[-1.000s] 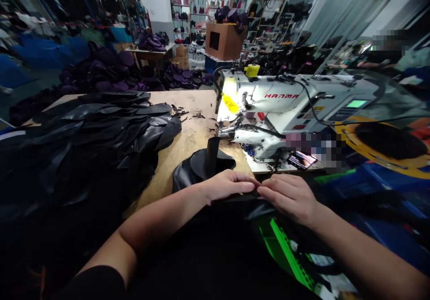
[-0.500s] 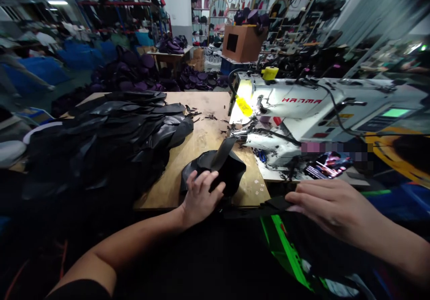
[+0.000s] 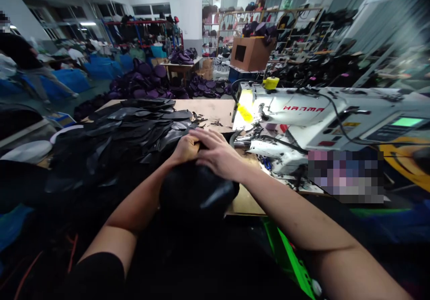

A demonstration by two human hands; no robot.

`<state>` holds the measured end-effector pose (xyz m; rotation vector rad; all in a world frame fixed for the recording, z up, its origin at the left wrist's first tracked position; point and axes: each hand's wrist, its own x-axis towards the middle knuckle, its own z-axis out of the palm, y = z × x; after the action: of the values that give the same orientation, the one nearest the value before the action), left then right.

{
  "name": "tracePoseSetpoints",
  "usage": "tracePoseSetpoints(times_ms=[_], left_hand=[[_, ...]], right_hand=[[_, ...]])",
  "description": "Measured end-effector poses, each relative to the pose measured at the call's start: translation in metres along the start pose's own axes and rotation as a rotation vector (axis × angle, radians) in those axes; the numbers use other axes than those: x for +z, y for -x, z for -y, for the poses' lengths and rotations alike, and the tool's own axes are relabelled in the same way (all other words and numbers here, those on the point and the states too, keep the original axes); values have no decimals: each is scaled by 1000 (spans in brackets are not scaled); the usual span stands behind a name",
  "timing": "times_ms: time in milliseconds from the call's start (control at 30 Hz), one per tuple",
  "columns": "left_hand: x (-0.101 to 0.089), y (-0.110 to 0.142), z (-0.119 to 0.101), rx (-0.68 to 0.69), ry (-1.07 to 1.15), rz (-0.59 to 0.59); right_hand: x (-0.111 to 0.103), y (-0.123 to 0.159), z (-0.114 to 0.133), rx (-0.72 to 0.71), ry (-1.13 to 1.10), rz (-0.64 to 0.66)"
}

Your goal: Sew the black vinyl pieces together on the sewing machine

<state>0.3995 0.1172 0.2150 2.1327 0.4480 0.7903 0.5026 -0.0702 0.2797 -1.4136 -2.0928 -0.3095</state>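
A rounded black leather-like piece (image 3: 198, 192) bulges up at the near edge of the wooden table top, just below both hands. My left hand (image 3: 186, 149) is closed at its upper edge, fingers curled tightly. Against it lies my right hand (image 3: 220, 154), its fingers reaching over the far side of the edge and its thumb on the near side, with dark material between. Just right of the hands is the narrow arm (image 3: 251, 144) of a white sewing machine (image 3: 302, 105). The gripped edge is mostly hidden by the fingers.
A heap of black cut pieces (image 3: 134, 134) covers the table's left side. Dark scraps (image 3: 217, 123) lie on the wooden table top (image 3: 201, 106). A green plastic frame (image 3: 289, 257) is below right. Behind are purple bags (image 3: 144, 76), a cardboard box (image 3: 251, 53) and a person (image 3: 23, 62) at far left.
My right hand has come left from the near right, where it held a black strip, to join my left hand. The black piece now stands higher, its rounded side toward me. The view has tilted up.
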Motion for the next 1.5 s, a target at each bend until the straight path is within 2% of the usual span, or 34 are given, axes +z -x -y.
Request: tracePoseSetpoints(times_ms=[67,133,200,267,333,367,400,433,500,567,700,833,1033,1200,1367,1500], left_hand=[[-17,-4,7,27,7,102],[-32,-2,11,-5,-5,144],[-43,2,11,-71,-74,116],[-48,3,1,-48,-220,30],[-49,0,-16,96,-401,-103],[-47,-3,-25,184,-480,-118],[-45,-7,-34,256,-537,-75],[-43,-11,-41,297,-569,16],[-40,-19,-48,284,-562,231],[-37,-24,-48,215,-499,339],[-34,-21,-43,146,-416,317],[-27,-16,-47,150,-361,289],[-12,-21,-53,135,-296,379],[-5,-21,-51,82,-250,371],[0,-16,-55,164,-306,345],[2,-9,-63,268,-332,374]], right_hand=[[18,-2,-35,195,112,-13],[23,5,-63,371,190,75],[21,13,-80,419,211,159],[18,17,-85,369,186,176],[19,16,-82,314,145,141],[20,14,-80,299,127,120],[22,13,-78,293,111,100],[23,12,-76,295,98,79],[24,13,-74,323,86,46],[21,18,-74,376,82,29],[11,30,-72,492,25,46],[4,38,-68,590,-33,45],[1,41,-60,655,-39,52],[-4,43,-55,702,-67,57],[-5,47,-51,723,-19,55],[-12,53,-44,761,26,31]])
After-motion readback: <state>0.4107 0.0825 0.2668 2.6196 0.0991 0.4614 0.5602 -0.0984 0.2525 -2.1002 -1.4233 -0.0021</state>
